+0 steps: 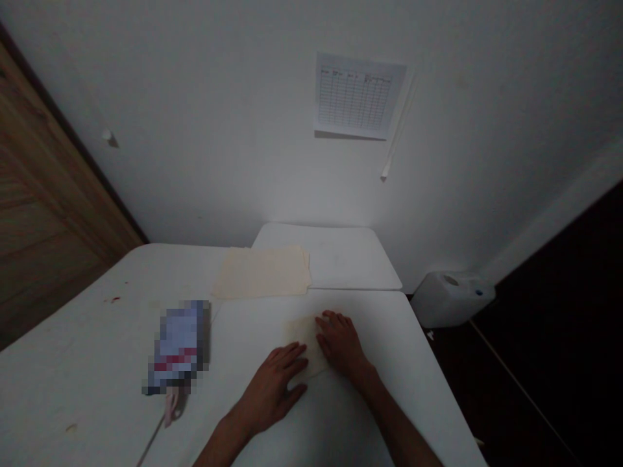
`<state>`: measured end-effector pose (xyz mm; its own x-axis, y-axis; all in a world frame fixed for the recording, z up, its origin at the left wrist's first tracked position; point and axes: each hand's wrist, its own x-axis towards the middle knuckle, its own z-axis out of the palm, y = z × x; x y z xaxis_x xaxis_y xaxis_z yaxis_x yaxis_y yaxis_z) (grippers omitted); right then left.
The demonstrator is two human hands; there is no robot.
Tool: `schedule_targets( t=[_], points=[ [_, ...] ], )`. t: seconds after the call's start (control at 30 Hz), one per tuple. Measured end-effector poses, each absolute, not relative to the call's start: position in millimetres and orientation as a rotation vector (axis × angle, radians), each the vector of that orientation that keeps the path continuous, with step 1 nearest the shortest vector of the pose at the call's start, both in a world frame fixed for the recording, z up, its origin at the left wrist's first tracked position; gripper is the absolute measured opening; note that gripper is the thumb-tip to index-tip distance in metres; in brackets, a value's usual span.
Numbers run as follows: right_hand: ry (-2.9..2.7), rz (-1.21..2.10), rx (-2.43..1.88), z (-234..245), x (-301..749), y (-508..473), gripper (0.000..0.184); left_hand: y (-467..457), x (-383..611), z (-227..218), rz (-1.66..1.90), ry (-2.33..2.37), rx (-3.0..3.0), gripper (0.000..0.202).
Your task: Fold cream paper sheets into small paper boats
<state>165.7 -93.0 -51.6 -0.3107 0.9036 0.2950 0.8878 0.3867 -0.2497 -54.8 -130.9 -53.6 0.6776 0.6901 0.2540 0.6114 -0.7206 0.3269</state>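
A thin, pale, roughly square sheet (307,331) lies flat on the white table in front of me; what it is made of I cannot tell. My left hand (277,383) rests at its left edge, fingers stretched out and thumb apart. On the sheet's right side lies my right hand (341,340), palm down with the fingers spread and slightly bent. Both hands partly cover the sheet. Beyond them, larger cream-coloured sheets (263,272) overlap in a low stack, partly on a white board (348,256).
Left of my hands sits a pixelated blue and red object (180,344) with a pinkish strip below it. A printed chart (360,97) hangs on the wall. On the dark floor at right stands a whitish plastic jug (452,299). A wooden door (53,201) is at left.
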Motion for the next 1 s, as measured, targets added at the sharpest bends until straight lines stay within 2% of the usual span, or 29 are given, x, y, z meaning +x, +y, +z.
schedule_targets(
  t=[0.13, 0.27, 0.53, 0.7, 0.9, 1.0],
  points=[
    [-2.212, 0.113, -1.434, -61, 177, -111, 0.019, -133, -53, -59, 0.512, 1.092, 2.716, 0.037],
    [-2.154, 0.176, -1.381, -65, 181, -125, 0.014, -139, -50, -57, 0.459, 1.099, 2.837, 0.033],
    [-2.180, 0.249, -1.331, -57, 188, -133, 0.020, -139, -49, -61, 0.484, 0.995, 2.982, 0.030],
    [-2.214, 0.325, -1.308, -53, 195, -138, 0.025, -131, -54, -64, 0.577, 0.975, 2.868, 0.037],
    [-2.217, 0.394, -1.269, -54, 203, -144, 0.028, -124, -54, -53, 0.675, 0.971, 2.667, 0.024],
    [-2.223, 0.368, -1.266, -55, 204, -146, 0.028, -122, -55, -56, 0.647, 1.025, 2.626, 0.030]
  ],
)
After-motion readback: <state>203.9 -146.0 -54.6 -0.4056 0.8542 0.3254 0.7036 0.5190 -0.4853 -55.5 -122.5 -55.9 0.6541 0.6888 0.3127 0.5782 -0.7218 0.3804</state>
